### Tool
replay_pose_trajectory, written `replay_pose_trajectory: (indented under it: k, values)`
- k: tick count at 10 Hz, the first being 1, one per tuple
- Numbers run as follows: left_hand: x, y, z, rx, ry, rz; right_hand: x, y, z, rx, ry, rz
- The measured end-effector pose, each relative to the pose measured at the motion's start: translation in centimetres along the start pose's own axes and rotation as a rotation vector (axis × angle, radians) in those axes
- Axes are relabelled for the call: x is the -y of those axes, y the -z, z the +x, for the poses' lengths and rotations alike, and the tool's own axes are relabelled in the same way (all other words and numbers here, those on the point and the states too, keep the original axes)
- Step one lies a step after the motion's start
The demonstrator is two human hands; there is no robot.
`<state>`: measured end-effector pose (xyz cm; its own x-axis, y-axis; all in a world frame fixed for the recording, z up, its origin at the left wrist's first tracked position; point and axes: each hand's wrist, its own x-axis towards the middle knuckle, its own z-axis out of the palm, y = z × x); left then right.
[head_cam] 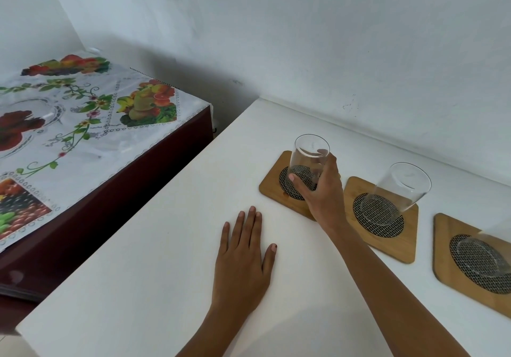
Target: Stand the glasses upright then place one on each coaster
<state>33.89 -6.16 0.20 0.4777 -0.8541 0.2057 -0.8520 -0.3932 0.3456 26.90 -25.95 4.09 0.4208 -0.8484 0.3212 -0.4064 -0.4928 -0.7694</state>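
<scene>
Three wooden coasters with dark mesh centres lie in a row on the white table. My right hand [322,188] grips a clear glass [308,160] that stands upright on the left coaster [272,188]. A second clear glass [395,193] stands upright on the middle coaster [406,243]. On the right coaster [448,268] rests a third glass [481,257], cut off by the frame edge. My left hand [243,260] lies flat on the table, fingers spread, holding nothing.
The white table [138,287] runs along a white wall [304,38] behind the coasters. To the left, across a gap, stands a dark cabinet covered by a fruit-and-flower patterned cloth [83,124].
</scene>
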Motion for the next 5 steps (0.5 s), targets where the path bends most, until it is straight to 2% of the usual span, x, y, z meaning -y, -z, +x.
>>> replay_pose_trajectory:
  k: [3, 4, 5]
  values:
    - [-0.1, -0.1, 0.0, -0.019, -0.010, -0.002, 0.5, 0.4, -0.3, 0.020, -0.012, 0.021]
    - [0.2, -0.3, 0.0, -0.028, -0.010, 0.000, 0.6, 0.8, -0.5, -0.020, -0.019, 0.049]
    - [0.1, -0.2, 0.0, -0.007, 0.009, -0.020, 1.1, 1.6, -1.1, -0.130, -0.005, 0.076]
